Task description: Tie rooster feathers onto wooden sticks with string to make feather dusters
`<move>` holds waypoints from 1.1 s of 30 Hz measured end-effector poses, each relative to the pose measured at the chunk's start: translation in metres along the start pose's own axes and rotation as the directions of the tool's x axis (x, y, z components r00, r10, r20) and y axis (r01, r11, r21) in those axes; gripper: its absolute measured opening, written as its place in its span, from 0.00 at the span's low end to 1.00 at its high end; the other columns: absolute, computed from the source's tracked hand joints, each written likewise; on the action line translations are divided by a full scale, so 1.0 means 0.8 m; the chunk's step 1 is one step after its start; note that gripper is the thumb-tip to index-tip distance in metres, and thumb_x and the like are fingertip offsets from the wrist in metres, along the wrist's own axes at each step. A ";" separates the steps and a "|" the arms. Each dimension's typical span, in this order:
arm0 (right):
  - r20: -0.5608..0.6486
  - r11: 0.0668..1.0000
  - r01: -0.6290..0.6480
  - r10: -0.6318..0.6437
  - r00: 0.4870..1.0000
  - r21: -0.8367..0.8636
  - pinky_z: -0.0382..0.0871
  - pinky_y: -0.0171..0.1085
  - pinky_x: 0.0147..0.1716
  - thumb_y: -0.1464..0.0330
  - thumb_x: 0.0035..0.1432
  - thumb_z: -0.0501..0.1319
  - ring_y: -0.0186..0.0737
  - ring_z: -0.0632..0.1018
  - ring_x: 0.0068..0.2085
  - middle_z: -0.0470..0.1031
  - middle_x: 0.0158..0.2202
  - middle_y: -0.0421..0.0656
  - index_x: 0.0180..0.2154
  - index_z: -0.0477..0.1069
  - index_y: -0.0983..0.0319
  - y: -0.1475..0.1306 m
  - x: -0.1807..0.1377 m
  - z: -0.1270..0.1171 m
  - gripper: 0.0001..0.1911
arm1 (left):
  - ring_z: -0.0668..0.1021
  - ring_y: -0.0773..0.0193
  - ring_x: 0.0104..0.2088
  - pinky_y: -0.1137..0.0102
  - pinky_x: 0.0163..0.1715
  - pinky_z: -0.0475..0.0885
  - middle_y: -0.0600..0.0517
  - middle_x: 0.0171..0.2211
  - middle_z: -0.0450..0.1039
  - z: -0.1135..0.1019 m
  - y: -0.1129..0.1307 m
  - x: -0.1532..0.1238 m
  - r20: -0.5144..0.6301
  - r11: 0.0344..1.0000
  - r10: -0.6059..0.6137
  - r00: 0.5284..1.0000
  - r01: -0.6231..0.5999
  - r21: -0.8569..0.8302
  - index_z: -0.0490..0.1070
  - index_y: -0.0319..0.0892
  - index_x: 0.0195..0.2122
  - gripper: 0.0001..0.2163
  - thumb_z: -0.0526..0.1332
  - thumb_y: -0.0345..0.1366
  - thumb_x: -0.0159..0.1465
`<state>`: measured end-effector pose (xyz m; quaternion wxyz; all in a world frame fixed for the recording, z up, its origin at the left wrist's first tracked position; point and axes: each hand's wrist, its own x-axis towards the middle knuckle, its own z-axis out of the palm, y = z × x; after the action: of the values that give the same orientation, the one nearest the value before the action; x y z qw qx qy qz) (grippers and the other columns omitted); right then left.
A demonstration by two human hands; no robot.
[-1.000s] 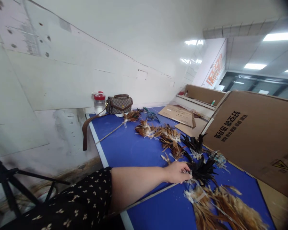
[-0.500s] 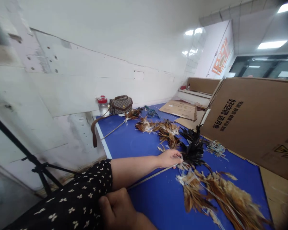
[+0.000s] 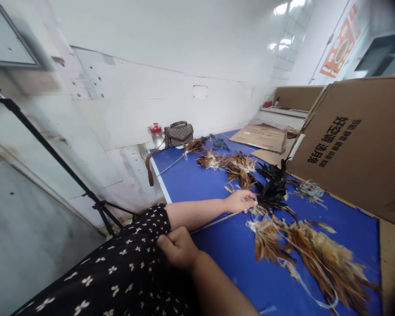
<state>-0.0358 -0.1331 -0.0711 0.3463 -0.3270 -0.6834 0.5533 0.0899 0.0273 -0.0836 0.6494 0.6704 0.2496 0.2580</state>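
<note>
My left hand (image 3: 242, 201) is closed at the far end of a thin pale stick (image 3: 222, 218), beside a bunch of black feathers (image 3: 272, 186). Clear strips show at its fingertips. From there the stick slants down behind my left forearm toward my right hand (image 3: 181, 248). That hand is a fist against my black patterned sleeve, where the stick's near end seems to run into it; the grip itself is hidden. Right of my left hand lie a brown feather bunch tied with pale strip (image 3: 265, 235) and a larger pile of long tan feathers (image 3: 329, 254).
More brown feather bunches (image 3: 238, 164) lie farther back on the blue table (image 3: 184, 184). A feather-tipped stick (image 3: 171, 164), a handbag (image 3: 178, 134) and a red-lidded jar (image 3: 156, 135) are at the far left. Cardboard (image 3: 352, 140) stands along the right; a tripod (image 3: 82, 186) stands left.
The view has turned, so the table things sit farther right and a little higher. My right fist has come up and more of its forearm shows. My left hand stays by the black feathers.
</note>
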 end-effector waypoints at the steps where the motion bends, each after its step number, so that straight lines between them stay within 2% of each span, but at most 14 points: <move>1: 0.003 1.000 -0.029 0.029 1.000 0.009 0.48 0.33 0.16 0.22 0.58 0.48 0.28 0.60 0.17 0.60 0.13 0.39 0.14 0.58 0.58 0.000 0.000 0.001 0.48 | 0.75 0.75 0.20 0.75 0.26 0.70 0.57 0.28 0.77 0.000 0.000 0.000 -0.005 1.000 0.004 1.000 -0.004 0.007 0.74 0.36 0.46 0.24 0.78 0.49 0.60; 6: 0.025 0.996 -0.083 0.083 0.996 0.018 0.56 0.32 0.14 0.24 0.62 0.43 0.32 0.68 0.15 0.67 0.14 0.44 0.14 0.64 0.58 0.002 0.000 0.005 0.50 | 0.75 0.73 0.20 0.75 0.26 0.69 0.56 0.28 0.77 0.002 0.004 0.002 0.005 0.998 0.012 1.000 -0.012 0.068 0.75 0.36 0.45 0.19 0.75 0.46 0.64; 16: 0.023 0.989 -0.149 0.150 0.988 -0.015 0.55 0.31 0.14 0.24 0.62 0.42 0.31 0.68 0.16 0.67 0.15 0.43 0.16 0.66 0.60 -0.009 -0.002 0.001 0.51 | 0.74 0.72 0.23 0.73 0.30 0.69 0.57 0.26 0.74 0.007 -0.004 0.013 0.055 0.994 0.005 0.998 -0.011 0.111 0.77 0.36 0.47 0.16 0.71 0.43 0.66; 20: 0.030 0.983 -0.178 0.179 0.983 -0.032 0.55 0.32 0.15 0.24 0.63 0.42 0.31 0.68 0.17 0.68 0.16 0.44 0.17 0.66 0.60 -0.011 -0.004 0.001 0.50 | 0.74 0.71 0.26 0.73 0.34 0.70 0.57 0.27 0.74 0.009 -0.010 0.019 0.052 0.979 0.025 0.998 -0.035 0.202 0.79 0.36 0.46 0.16 0.72 0.44 0.65; 27: 0.003 0.986 -0.159 0.160 0.987 -0.055 0.51 0.32 0.15 0.24 0.63 0.40 0.29 0.64 0.17 0.64 0.15 0.42 0.15 0.59 0.58 -0.016 -0.003 0.000 0.49 | 0.74 0.69 0.32 0.73 0.39 0.72 0.54 0.31 0.77 0.011 -0.010 0.023 0.055 0.924 0.087 0.995 -0.101 0.368 0.82 0.36 0.46 0.18 0.71 0.47 0.65; 33: 0.002 0.983 -0.179 0.179 0.984 -0.049 0.48 0.33 0.16 0.24 0.64 0.41 0.28 0.63 0.17 0.64 0.16 0.42 0.16 0.58 0.58 -0.018 -0.003 -0.001 0.48 | 0.77 0.66 0.34 0.71 0.43 0.76 0.52 0.32 0.79 0.011 0.009 0.014 0.065 0.891 0.084 0.994 -0.104 0.443 0.83 0.38 0.45 0.17 0.70 0.47 0.66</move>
<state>-0.0349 -0.1372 -0.0574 0.2849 -0.3938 -0.6655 0.5664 0.1045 0.0281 -0.0768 0.4709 0.8180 0.2548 0.2103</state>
